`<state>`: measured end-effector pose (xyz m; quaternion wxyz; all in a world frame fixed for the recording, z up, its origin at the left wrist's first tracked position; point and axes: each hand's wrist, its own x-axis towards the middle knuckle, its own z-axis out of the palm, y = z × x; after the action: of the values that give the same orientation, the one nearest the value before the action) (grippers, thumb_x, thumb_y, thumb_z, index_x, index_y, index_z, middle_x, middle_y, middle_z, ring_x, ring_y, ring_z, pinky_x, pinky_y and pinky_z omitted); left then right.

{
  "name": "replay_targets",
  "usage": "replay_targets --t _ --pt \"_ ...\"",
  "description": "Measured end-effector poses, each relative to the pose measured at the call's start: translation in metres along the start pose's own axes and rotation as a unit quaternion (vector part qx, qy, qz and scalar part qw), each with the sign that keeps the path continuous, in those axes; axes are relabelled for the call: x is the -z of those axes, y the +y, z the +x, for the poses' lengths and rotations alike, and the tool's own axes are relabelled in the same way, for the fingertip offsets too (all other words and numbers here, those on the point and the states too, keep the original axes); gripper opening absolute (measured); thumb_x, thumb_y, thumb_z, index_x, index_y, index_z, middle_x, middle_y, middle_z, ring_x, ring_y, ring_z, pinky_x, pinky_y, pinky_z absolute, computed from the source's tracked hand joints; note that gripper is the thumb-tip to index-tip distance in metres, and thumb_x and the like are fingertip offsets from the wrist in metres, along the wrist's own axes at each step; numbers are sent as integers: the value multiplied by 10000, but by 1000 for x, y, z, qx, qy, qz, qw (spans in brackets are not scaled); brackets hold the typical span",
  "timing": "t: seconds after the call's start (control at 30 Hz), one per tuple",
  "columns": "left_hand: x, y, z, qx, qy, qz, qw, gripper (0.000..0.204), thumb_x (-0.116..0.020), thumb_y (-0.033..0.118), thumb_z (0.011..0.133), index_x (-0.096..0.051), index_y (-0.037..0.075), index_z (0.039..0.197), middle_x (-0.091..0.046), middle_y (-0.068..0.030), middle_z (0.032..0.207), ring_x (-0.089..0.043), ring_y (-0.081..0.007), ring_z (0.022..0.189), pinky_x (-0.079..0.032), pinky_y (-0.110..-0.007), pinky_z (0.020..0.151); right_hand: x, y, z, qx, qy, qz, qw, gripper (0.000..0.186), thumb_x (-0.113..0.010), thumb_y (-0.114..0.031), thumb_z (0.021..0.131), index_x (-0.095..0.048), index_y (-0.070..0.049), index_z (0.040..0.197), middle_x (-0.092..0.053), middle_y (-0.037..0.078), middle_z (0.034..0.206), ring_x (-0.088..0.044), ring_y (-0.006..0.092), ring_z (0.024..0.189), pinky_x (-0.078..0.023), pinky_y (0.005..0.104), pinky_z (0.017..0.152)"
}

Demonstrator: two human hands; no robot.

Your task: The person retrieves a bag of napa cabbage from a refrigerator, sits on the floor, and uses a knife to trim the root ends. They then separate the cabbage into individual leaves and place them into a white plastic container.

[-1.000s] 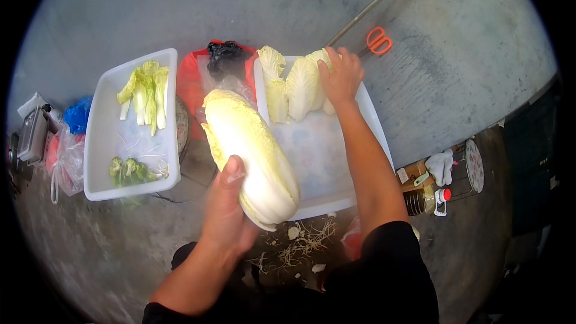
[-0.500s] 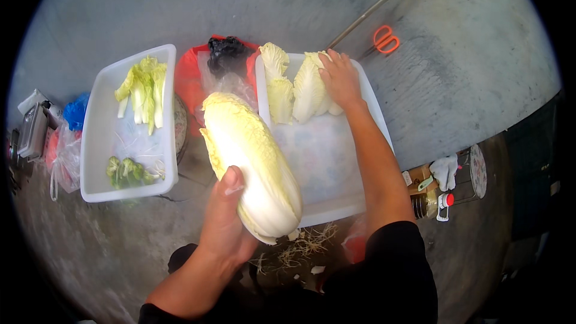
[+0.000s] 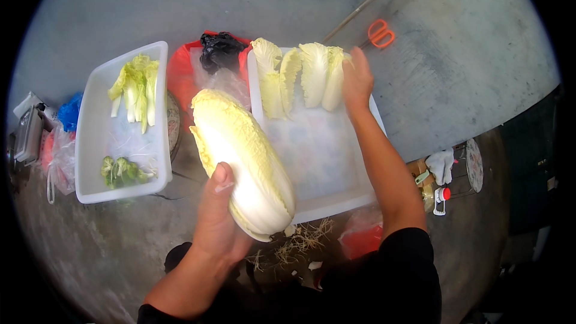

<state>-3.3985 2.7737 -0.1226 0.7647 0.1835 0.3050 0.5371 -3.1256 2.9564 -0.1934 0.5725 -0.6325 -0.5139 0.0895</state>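
My left hand (image 3: pixel 221 213) is wrapped round the base of a large napa cabbage (image 3: pixel 243 165), held tilted with its yellow leafy top pointing up and left. Beyond it and to the right is a white plastic tub (image 3: pixel 324 162). Several loose cabbage leaves (image 3: pixel 315 72) stand or lean along its far end. At the tub's far right corner my right hand (image 3: pixel 358 81) is beside the rightmost leaf, fingers stretched out and apart from one another, with nothing seen in its grip. Whether the fingertips touch that leaf, I cannot tell.
At left, a second white tub (image 3: pixel 123 197) holds leafy green stalks (image 3: pixel 141 93) and broccoli pieces (image 3: pixel 123 171). Red and black plastic bags (image 3: pixel 221 51) sit between the tubs. Orange-handled scissors (image 3: pixel 380 34) lie at the far right. Root trimmings (image 3: pixel 306 240) litter the floor; a red-capped bottle (image 3: pixel 442 195) stands right.
My right hand has come off the leaves and shifted toward the tub's right rim, and the leaves at the far end now stand apart. The left hand still holds the cabbage.
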Motion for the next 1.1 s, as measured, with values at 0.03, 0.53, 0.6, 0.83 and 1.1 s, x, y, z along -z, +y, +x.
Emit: replay_targets --t 0.03,0.53,0.6,0.83,1.1 --pt "0 -1 0 3 -2 -2 1000 708 -521 558 846 -364 43 1307 -534 -173 1143 -550 -328 1035 -453 -486 915 4 7 -9 -32 17 17 999 503 -569 -160 830 -446 -32 1300 -503 123 1279 -451 278 1204 -344 344 993" --pt "4 -3 -6 27 -26 -17 999 763 -580 560 810 -329 64 1334 -513 -149 1184 -534 -303 1061 -439 -480 938 -3 16 -31 -195 -112 -7 974 380 -705 -325 732 -620 -13 932 -640 140 910 -609 238 839 -463 325 743" --pt "4 -2 -6 27 -31 -13 999 774 -586 563 804 -327 65 1335 -510 -147 1187 -532 -302 1063 -439 -478 938 -7 13 -42 -118 -96 -38 988 382 -701 -292 725 -607 -11 967 -642 153 866 -618 273 816 -471 337 742" --pt "4 -2 -5 22 -25 -11 999 758 -560 571 817 -340 55 1326 -521 -152 1167 -533 -305 1061 -440 -478 935 5 29 -31 9 6 -171 985 331 -623 -122 708 -578 -10 1015 -632 213 897 -611 369 856 -481 390 766" --pt "0 1 -6 21 -19 -24 999 710 -543 529 846 -348 35 1316 -507 -151 1193 -521 -292 1082 -430 -457 943 -33 -17 -51 57 -133 -172 974 328 -601 -126 727 -592 -3 1031 -638 215 899 -610 380 879 -480 400 776"
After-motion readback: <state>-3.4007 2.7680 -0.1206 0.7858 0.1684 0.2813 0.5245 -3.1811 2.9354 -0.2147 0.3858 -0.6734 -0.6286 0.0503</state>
